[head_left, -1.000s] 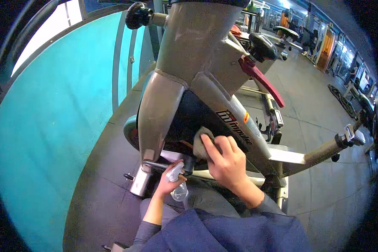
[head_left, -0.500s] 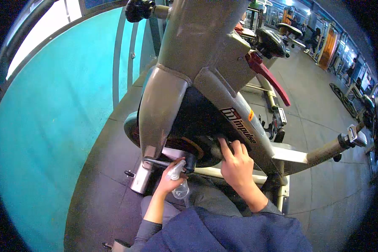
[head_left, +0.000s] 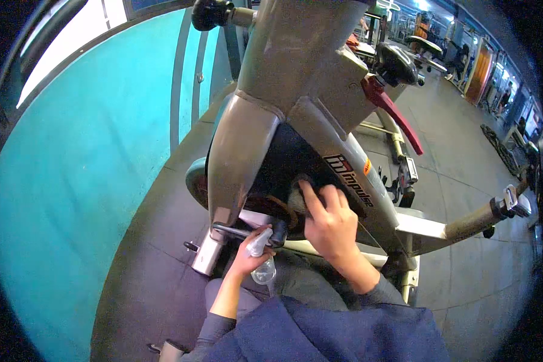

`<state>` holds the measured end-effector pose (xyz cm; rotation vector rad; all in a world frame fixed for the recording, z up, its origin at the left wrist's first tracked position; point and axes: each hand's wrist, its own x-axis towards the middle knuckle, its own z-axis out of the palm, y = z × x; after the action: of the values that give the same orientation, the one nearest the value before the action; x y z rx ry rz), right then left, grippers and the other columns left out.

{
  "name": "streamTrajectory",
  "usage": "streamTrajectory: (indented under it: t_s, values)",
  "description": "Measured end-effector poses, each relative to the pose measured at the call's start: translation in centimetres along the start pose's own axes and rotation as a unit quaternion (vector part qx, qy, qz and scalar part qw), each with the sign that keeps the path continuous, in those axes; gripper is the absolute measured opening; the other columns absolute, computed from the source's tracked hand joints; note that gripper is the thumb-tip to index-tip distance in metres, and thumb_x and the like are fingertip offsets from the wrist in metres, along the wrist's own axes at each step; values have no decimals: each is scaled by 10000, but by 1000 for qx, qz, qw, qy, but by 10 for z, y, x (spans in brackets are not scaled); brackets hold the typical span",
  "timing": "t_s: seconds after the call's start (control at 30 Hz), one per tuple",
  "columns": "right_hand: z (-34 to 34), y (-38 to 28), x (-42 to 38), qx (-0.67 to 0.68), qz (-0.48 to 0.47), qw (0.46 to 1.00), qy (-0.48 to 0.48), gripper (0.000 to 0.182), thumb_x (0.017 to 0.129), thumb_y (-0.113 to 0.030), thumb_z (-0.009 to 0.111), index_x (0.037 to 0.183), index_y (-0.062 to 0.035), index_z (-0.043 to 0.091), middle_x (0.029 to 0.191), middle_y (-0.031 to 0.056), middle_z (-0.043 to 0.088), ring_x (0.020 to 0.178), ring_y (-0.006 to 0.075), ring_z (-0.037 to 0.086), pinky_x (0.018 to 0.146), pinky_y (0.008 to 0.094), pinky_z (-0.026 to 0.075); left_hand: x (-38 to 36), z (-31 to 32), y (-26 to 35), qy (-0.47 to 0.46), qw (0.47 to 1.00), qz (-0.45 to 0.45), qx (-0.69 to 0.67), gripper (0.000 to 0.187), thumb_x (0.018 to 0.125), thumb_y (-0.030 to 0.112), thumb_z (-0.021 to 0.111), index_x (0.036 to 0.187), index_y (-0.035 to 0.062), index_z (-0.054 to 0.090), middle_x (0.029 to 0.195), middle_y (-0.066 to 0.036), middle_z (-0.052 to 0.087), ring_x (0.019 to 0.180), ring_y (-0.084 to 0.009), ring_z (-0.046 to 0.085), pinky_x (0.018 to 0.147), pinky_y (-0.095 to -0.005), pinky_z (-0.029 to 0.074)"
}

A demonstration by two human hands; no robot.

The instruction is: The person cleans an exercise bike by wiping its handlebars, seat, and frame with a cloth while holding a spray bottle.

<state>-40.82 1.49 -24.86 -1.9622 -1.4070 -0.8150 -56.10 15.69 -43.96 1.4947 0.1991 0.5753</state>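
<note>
A grey spin bike (head_left: 247, 139) with "impulse" lettering stands right in front of me. My left hand (head_left: 248, 258) is wrapped round a clear spray bottle (head_left: 263, 271) with a white spray head, beside the bike's crank arm (head_left: 232, 230). My right hand (head_left: 333, 224) presses a greyish cloth (head_left: 296, 198) against the black side cover (head_left: 283, 160), its index finger stretched along it. Most of the cloth is hidden under the fingers. Below and left of the cover, part of the flywheel (head_left: 197, 181) shows behind the frame.
A turquoise wall panel (head_left: 96, 163) runs along the left. The red lever (head_left: 395, 114) juts out from the bike's frame at upper right. Dark rubber flooring (head_left: 464, 241) stretches to the right, with other gym machines and people in the far background.
My right hand has moved up and left over the black cover with the cloth, which shows more now. The left hand keeps hold of the spray bottle. The view has shifted slightly.
</note>
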Motion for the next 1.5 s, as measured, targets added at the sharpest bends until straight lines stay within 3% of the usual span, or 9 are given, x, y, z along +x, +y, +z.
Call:
streamTrajectory:
  t_s: [0.3,0.37,0.47,0.7,0.97,1.13,1.2,1.27,1.5]
  values:
    - [-7,26,-61,-40,108,991,-73,561,651,-67,625,1210,-112,593,876,91,526,788,280,568,602,387,517,2,2,7,9,993,-23,112,700,684,-84,610,1355,10,436,1327,-70,533,787,-150,652,761,-277,535]
    - [-16,33,-70,-19,105,990,-92,568,650,-65,622,1216,-100,586,873,92,526,793,278,569,605,389,516,4,-1,1,-5,969,70,237,710,689,-68,620,1369,27,434,1210,-82,585,776,-145,640,764,-286,532]
    - [-33,27,-59,55,51,993,-96,622,607,-42,612,1227,-93,594,829,77,519,754,262,569,604,367,507,1,-3,-1,-15,998,-48,32,715,701,-41,639,1381,42,434,1068,-84,604,779,-138,639,765,-282,526]
    - [-12,-3,13,105,-94,988,64,697,548,-60,650,1243,-78,596,867,69,515,716,237,527,580,328,493,0,-4,-3,-16,999,-40,2,771,686,-46,630,1412,42,386,1028,-99,598,809,-164,670,742,-280,528]
    - [29,-14,6,37,-42,997,51,649,613,-122,626,1257,-55,569,834,64,499,723,241,540,557,331,516,-1,-4,-13,-16,999,-28,-14,735,696,-75,611,1389,-6,377,1166,-120,568,831,-190,682,759,-306,534]
    - [25,-14,-23,181,-28,978,-102,712,566,-27,613,1275,-52,557,899,111,545,763,318,555,663,395,508,-2,-5,-10,-2,990,38,135,728,712,-50,643,1387,-11,375,1145,-106,586,829,-182,675,763,-304,529]
    - [16,-13,-22,244,-45,964,-94,740,557,-27,621,1293,-58,552,903,125,545,782,326,563,692,393,507,0,-4,-3,13,970,98,224,733,714,-37,649,1392,-4,374,1083,-96,601,827,-178,671,762,-303,526]
    - [-3,-11,-16,285,-55,956,-45,745,567,-59,668,1302,-74,549,917,128,552,818,307,583,690,383,521,-3,1,5,12,996,-40,78,738,708,-25,655,1394,7,385,1028,-84,602,828,-178,666,761,-304,525]
    - [29,-16,7,93,-4,995,41,644,637,-59,630,1270,11,532,920,141,510,811,326,548,683,401,512,-2,-1,-5,-9,998,-42,35,770,697,-86,608,1418,34,369,1040,-85,578,818,-173,665,751,-292,527]
